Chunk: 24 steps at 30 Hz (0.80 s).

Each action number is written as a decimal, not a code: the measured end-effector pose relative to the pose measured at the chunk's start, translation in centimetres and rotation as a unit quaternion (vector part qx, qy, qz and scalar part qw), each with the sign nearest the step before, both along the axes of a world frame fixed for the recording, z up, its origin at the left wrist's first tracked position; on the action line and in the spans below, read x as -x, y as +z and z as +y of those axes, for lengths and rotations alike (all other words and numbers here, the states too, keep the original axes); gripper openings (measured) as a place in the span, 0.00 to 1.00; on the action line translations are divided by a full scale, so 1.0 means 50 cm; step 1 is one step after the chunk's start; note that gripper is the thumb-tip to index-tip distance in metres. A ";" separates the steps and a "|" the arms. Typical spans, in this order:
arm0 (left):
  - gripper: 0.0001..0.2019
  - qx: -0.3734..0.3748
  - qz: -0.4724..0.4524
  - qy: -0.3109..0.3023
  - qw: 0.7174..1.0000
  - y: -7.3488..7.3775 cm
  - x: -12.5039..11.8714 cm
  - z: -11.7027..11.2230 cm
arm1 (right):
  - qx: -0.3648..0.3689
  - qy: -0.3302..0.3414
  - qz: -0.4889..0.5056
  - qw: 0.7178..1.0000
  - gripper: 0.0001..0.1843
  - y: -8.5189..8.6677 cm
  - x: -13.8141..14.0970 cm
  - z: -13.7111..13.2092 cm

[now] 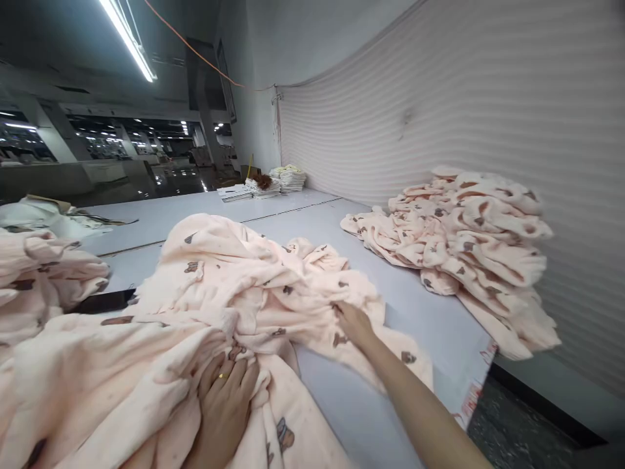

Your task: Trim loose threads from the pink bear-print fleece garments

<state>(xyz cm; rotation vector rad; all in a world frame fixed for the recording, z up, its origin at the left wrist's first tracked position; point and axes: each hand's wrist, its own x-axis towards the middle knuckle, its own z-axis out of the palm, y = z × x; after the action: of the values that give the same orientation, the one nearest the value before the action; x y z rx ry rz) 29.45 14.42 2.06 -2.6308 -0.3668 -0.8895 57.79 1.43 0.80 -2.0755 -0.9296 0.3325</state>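
Note:
A pale pink fleece fabric [219,260] with small brown bear prints lies crumpled over the table in front of me. My left hand [227,394], with a gold ring, presses down into its near folds. The fingers curl into bunched cloth and their tips are partly hidden. Farther right, my right hand [354,324] reaches across and pinches the same fleece, thumb out of sight. Beyond the right hand, the fleece spreads flat to a corner at the table's right side.
A large pile of the same fleece [469,234] overhangs the table's right edge. More fleece [43,273] and a dark flat object [105,301] lie left. Stacked folded cloths [288,178] stand at the back of the grey table [312,221]. A striped quilted sheet [439,111] hangs along the right.

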 end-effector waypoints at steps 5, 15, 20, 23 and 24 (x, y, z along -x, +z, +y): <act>0.08 0.048 0.019 -0.001 0.999 -0.009 -0.075 0.088 | -0.008 0.000 -0.064 0.998 0.15 0.022 -0.137 0.091; 0.12 0.240 -0.005 -0.016 0.971 0.031 -0.224 0.274 | -0.073 0.129 -0.026 0.989 0.15 0.063 0.061 0.020; 0.15 0.343 -0.062 -0.019 0.937 0.068 -0.192 0.197 | -0.107 0.208 0.007 0.972 0.16 0.205 0.156 -0.027; 0.16 0.414 -0.134 -0.006 0.900 0.103 -0.115 0.110 | -0.130 0.309 0.029 0.942 0.14 0.240 0.220 -0.022; 0.16 0.439 -0.155 0.000 0.885 0.110 -0.078 0.078 | -0.127 0.322 0.056 0.936 0.14 0.232 0.239 -0.021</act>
<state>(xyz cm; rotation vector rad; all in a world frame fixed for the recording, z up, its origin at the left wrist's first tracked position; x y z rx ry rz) 33.35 18.33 7.55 -3.2538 -1.0704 -1.4005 45.85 0.40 12.41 -1.4561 -1.4850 0.6246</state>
